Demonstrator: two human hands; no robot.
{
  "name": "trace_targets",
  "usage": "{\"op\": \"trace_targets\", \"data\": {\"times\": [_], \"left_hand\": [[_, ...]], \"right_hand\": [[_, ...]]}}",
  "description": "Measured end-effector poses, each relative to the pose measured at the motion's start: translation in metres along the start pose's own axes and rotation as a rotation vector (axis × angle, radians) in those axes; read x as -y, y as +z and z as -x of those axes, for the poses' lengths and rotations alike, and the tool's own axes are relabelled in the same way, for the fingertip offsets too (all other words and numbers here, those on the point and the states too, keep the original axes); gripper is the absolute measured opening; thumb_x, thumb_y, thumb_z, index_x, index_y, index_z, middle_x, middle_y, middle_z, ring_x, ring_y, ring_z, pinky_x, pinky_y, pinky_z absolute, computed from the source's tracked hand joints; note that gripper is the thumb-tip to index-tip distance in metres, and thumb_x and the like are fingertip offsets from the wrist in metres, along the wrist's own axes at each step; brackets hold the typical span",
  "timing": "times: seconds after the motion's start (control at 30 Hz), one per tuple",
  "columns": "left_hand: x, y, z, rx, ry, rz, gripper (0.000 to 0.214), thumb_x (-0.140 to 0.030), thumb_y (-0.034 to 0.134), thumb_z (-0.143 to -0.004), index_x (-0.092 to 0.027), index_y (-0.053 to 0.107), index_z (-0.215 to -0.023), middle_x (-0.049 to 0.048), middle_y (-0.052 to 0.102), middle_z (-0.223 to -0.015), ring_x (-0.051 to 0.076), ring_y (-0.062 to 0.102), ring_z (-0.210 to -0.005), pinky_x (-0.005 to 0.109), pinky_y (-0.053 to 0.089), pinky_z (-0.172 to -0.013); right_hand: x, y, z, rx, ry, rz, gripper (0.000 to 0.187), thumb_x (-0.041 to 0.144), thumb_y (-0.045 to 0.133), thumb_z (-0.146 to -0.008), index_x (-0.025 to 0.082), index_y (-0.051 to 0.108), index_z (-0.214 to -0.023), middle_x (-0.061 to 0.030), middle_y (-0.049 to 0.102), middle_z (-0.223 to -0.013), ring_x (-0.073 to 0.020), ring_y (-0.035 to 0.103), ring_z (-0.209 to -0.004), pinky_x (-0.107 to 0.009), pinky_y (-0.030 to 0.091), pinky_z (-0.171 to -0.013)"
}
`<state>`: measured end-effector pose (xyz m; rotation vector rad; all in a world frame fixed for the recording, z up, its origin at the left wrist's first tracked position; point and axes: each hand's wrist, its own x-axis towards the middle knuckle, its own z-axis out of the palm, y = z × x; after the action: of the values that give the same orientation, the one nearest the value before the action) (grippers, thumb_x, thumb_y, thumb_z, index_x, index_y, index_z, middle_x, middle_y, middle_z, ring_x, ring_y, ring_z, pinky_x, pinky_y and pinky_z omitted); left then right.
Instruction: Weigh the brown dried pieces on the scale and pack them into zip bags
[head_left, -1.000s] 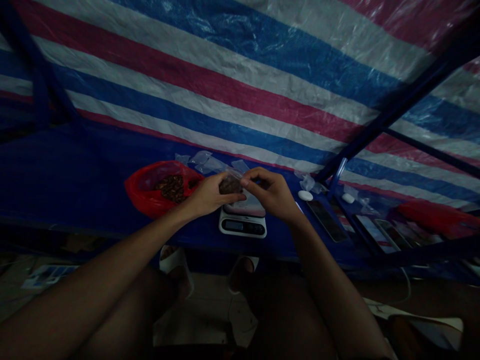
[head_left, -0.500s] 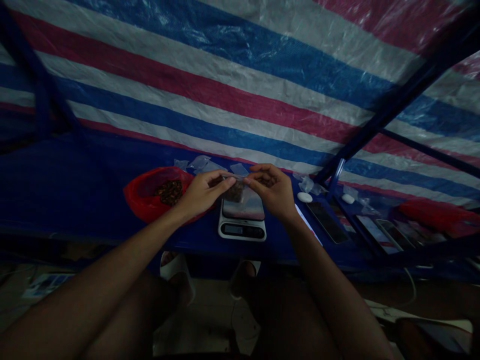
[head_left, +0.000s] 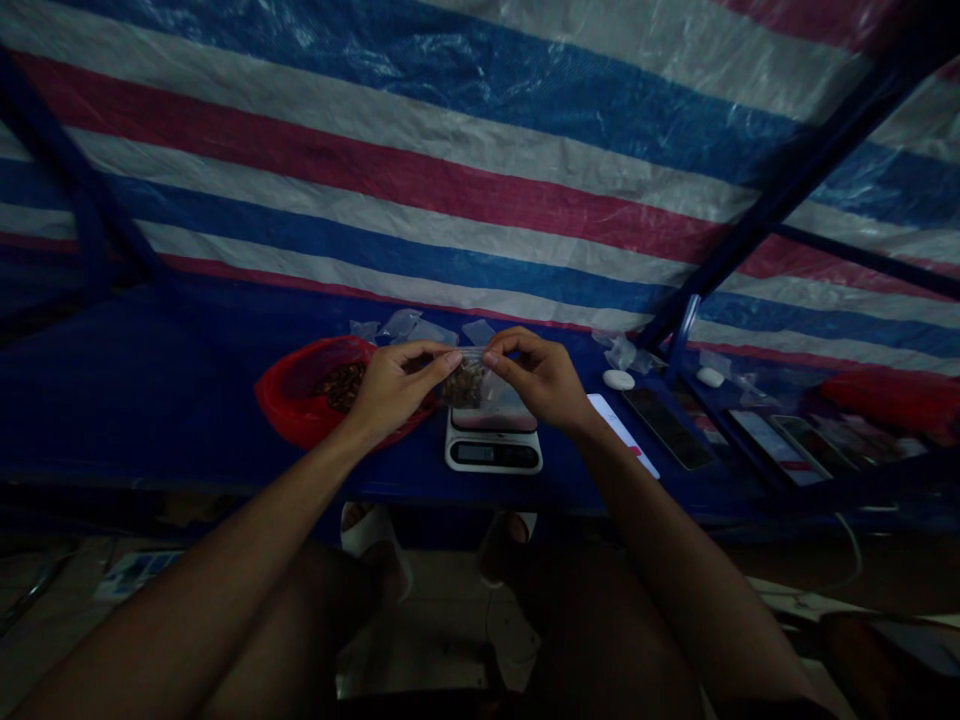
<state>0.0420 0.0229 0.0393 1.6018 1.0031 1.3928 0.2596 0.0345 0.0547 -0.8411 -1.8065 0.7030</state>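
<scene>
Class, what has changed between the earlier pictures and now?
The left hand has moved from cupping the small clear plastic bag of brown pieces to pinching its top edge. The right hand still pinches that edge. The white rectangular digital scale and the open red plastic bag stayed in place on the blue table.

From here I see bare forearms [head_left: 289, 530], plus white open-toed slippers [head_left: 367, 532] toward seven and six o'clock.

left hand [head_left: 394, 390]: pinching | right hand [head_left: 546, 382]: pinching | forearms [head_left: 277, 525]: extended forward, converging
</scene>
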Motion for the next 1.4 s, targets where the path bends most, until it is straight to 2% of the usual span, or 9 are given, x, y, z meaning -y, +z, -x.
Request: {"op": "trace_targets", "data": {"times": [0.17,0.33,0.5,0.67,0.83,1.03,1.23,1.4], "left_hand": [[-0.002,-0.001,0.000,0.027,0.031,-0.083,0.032,-0.050,0.080,-0.088,-0.020,0.085,-0.096,0.0062,0.085,-0.099,0.025,0.077,-0.093,0.037,0.062,-0.090],[-0.004,0.000,0.001,0.065,-0.006,-0.032,0.038,-0.054,0.083,-0.086,-0.018,0.085,-0.099,0.0072,0.085,-0.103,0.026,0.078,-0.097,0.037,0.062,-0.092],[-0.003,-0.004,-0.001,0.012,-0.023,-0.024,0.040,-0.056,0.081,-0.086,-0.020,0.087,-0.100,0.0065,0.086,-0.101,0.027,0.077,-0.097,0.037,0.061,-0.091],[0.001,-0.010,-0.004,0.043,-0.007,-0.026,0.041,-0.059,0.081,-0.087,-0.022,0.088,-0.103,0.0059,0.086,-0.105,0.029,0.076,-0.102,0.043,0.060,-0.097],[0.008,-0.009,-0.009,-0.047,-0.033,-0.003,0.041,-0.059,0.086,-0.081,-0.021,0.087,-0.097,0.0066,0.085,-0.099,0.027,0.076,-0.097,0.047,0.061,-0.098],[0.009,-0.005,-0.009,-0.068,-0.042,0.033,0.041,-0.058,0.087,-0.080,-0.020,0.085,-0.095,0.0072,0.084,-0.098,0.026,0.075,-0.094,0.045,0.061,-0.094],[0.004,-0.002,-0.007,-0.011,-0.074,0.063,0.050,-0.064,0.087,-0.076,-0.018,0.085,-0.095,0.0074,0.084,-0.099,0.027,0.075,-0.095,0.043,0.061,-0.094],[0.001,0.001,-0.005,-0.007,-0.059,0.060,0.043,-0.059,0.087,-0.078,-0.019,0.085,-0.093,0.0058,0.084,-0.096,0.026,0.075,-0.093,0.040,0.060,-0.091]], "right_hand": [[0.003,0.008,0.001,0.024,-0.012,0.011,0.040,0.063,0.078,-0.093,0.023,0.075,-0.086,-0.0061,0.076,-0.100,-0.0213,0.068,-0.094,-0.037,0.055,-0.084],[0.004,0.009,0.000,0.017,-0.063,0.032,0.034,0.055,0.075,-0.097,0.022,0.073,-0.086,-0.0059,0.075,-0.099,-0.0204,0.068,-0.093,-0.037,0.054,-0.085],[0.002,0.003,0.002,-0.002,0.019,0.048,0.033,0.054,0.078,-0.094,0.022,0.076,-0.088,-0.0065,0.076,-0.103,-0.0208,0.067,-0.093,-0.034,0.052,-0.077],[0.000,-0.004,0.002,-0.024,0.024,0.052,0.034,0.056,0.078,-0.093,0.023,0.076,-0.086,-0.0068,0.076,-0.103,-0.0209,0.065,-0.092,-0.035,0.052,-0.075],[-0.005,-0.004,0.003,-0.049,0.048,0.025,0.032,0.054,0.079,-0.093,0.023,0.075,-0.086,-0.0055,0.074,-0.101,-0.0202,0.064,-0.090,-0.035,0.051,-0.075],[-0.002,0.001,0.003,-0.010,0.000,0.031,0.030,0.051,0.077,-0.095,0.022,0.075,-0.086,-0.0056,0.075,-0.099,-0.0198,0.066,-0.089,-0.035,0.051,-0.077],[-0.002,0.003,0.003,-0.027,-0.020,0.014,0.028,0.047,0.077,-0.095,0.022,0.073,-0.085,-0.0044,0.073,-0.098,-0.0181,0.065,-0.089,-0.034,0.052,-0.081],[-0.004,0.009,0.003,-0.018,-0.044,-0.025,0.024,0.043,0.078,-0.095,0.021,0.074,-0.087,-0.0046,0.074,-0.097,-0.0186,0.066,-0.090,-0.035,0.053,-0.083]]}}
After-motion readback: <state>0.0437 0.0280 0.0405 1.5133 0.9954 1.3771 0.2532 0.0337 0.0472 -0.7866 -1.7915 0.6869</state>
